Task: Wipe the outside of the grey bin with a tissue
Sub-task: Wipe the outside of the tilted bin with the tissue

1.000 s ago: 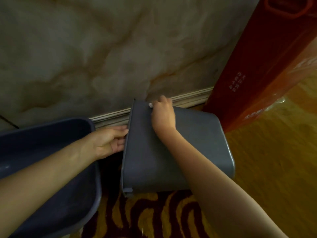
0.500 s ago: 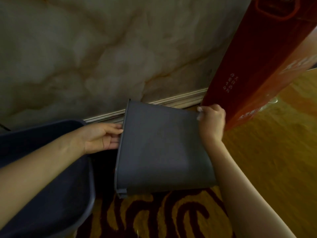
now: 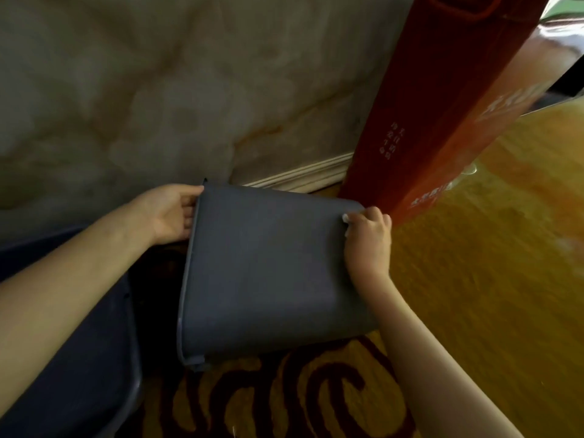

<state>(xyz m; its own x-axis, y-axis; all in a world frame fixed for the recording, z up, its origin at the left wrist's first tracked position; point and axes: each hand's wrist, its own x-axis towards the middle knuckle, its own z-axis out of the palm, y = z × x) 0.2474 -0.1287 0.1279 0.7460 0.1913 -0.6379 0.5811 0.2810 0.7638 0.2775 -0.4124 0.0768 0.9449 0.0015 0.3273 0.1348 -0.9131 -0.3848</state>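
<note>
The grey bin (image 3: 271,273) lies tipped on its side above the floor, its open rim to the left and its base to the right. My left hand (image 3: 170,213) grips the rim at the upper left, fingers curled over the edge. My right hand (image 3: 366,241) presses on the bin's outer wall at the base end, closed on a small white tissue (image 3: 346,220) that peeks out by the knuckles. Most of the tissue is hidden under the fingers.
A second dark grey tub (image 3: 94,358) sits at the lower left under my left forearm. A tall red box (image 3: 442,115) leans against the marbled wall (image 3: 158,90) just right of the bin. Yellow and dark red patterned carpet (image 3: 300,390) lies below.
My right hand has slid with the tissue from near the rim across the bin's wall to the base end, then slightly downward. The left hand stays on the rim.
</note>
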